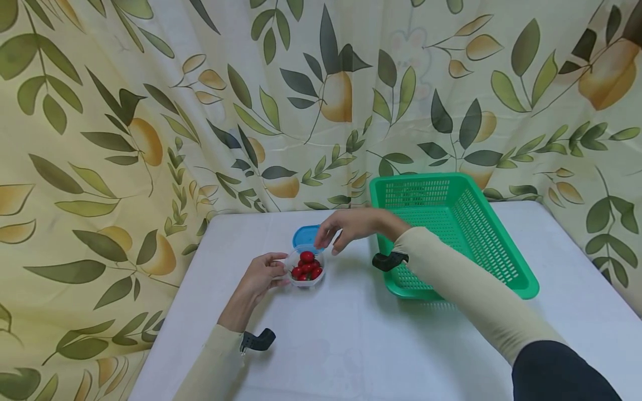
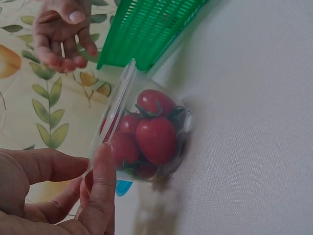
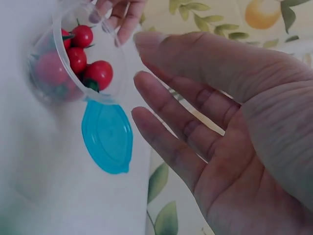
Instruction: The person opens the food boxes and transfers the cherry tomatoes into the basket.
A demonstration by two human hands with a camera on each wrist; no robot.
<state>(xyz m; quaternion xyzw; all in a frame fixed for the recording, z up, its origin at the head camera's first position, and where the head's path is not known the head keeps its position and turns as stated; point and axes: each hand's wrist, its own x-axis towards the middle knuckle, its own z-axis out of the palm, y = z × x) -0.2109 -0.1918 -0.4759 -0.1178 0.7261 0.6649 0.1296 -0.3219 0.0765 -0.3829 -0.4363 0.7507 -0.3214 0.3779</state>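
Note:
A small clear plastic container stands on the table with several red cherry tomatoes inside, some showing green stems. Its top is uncovered. My left hand pinches the container's rim at the left side, thumb and fingertips meeting at the edge in the left wrist view. Just behind the container a blue lid lies flat on the table. Above the lid and the container's right side hovers my right hand; its fingers are loosely extended and hold nothing.
To the right, a large green plastic basket with slotted walls sits on the table, partly hidden by the right forearm. A white cloth covers the table. Behind and to the left hangs a leaf-and-fruit patterned curtain.

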